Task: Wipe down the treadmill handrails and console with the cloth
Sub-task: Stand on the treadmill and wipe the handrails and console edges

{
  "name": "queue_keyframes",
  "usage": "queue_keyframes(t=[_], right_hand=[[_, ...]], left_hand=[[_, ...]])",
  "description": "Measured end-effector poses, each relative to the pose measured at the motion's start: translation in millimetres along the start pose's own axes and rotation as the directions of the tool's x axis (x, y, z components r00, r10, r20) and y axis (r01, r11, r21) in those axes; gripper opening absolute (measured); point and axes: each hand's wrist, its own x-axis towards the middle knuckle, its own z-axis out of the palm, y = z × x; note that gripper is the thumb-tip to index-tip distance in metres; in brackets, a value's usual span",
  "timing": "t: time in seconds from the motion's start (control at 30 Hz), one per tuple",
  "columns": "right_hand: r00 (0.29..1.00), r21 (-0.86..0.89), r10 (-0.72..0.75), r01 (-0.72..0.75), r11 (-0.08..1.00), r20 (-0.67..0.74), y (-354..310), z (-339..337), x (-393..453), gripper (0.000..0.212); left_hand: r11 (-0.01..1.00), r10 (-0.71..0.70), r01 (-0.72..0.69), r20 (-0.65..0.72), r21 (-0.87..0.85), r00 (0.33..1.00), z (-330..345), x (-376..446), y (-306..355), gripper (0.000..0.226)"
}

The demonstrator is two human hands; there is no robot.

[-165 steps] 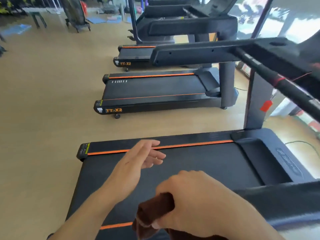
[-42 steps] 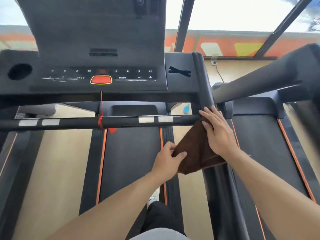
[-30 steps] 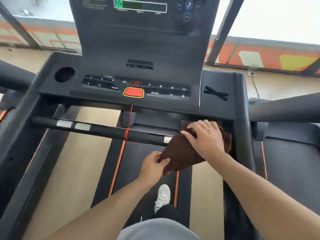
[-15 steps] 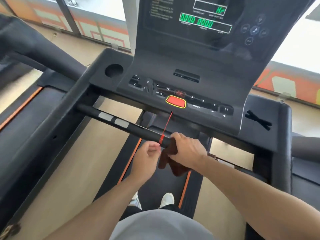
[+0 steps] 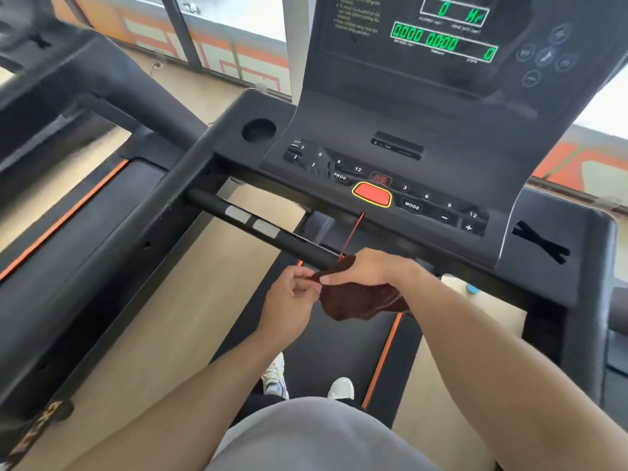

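**Cloth wrapped on the crossbar, both hands working it**

Right hand (image 5: pixel 368 266) is clamped over the brown cloth (image 5: pixel 360 297), fingers curled down around the front crossbar (image 5: pixel 258 229) so the fabric is pressed against the tube. That looks like a wrap-and-slide grip, good for covering the bar's whole curve in one pass. Left hand (image 5: pixel 292 295), at nine o'clock from the right, pinches the cloth's loose edge between thumb and fingertips, probably to keep the slack taut and out of the way. The rest of the cloth hangs below the bar toward six o'clock.

The red safety cord (image 5: pixel 351 234) drops from the console (image 5: pixel 380 154) and meets the bar right at the cloth's twelve o'clock edge, so the wipe has to work around it. Snagging it is the risk here.

Bare bar with two grey sensor pads (image 5: pixel 253 222) runs off toward ten o'clock. The red stop button (image 5: pixel 372 194) sits at twelve o'clock, untouched by the cloth.
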Motion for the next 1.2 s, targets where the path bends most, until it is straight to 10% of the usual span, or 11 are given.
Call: queue_keyframes(t=[0.17,0.3,0.43,0.8,1.0,1.2], right_hand=[[0.972,0.184,-0.041,-0.003,0.983,0.231,10,-12,1,0.047],[0.994,-0.013,-0.025,0.024,1.000,-0.110,5,16,-3,0.044],[0.839,-0.399,-0.156,-0.079,0.913,-0.521,5,60,-16,0.048],[0.803,-0.394,-0.142,-0.123,0.911,-0.579,69,67,-53,0.078],[0.809,-0.314,0.112,-0.345,0.884,-0.576,197,61,-135,0.054],[0.772,-0.219,0.207,-0.408,0.886,-0.601,181,65,-124,0.048]], left_hand=[[0.999,0.045,-0.045,0.085,0.004,0.995,12,-13,16,0.024],[0.998,0.061,-0.062,0.057,0.015,0.997,20,-17,14,0.024],[0.997,0.064,-0.064,0.011,0.031,0.998,34,-24,14,0.029],[0.971,0.208,-0.211,0.036,0.114,0.977,88,-22,47,0.038],[0.968,0.226,-0.243,0.189,0.070,0.956,122,-25,45,0.040],[0.981,0.164,-0.182,0.228,0.061,0.960,115,-31,26,0.040]])
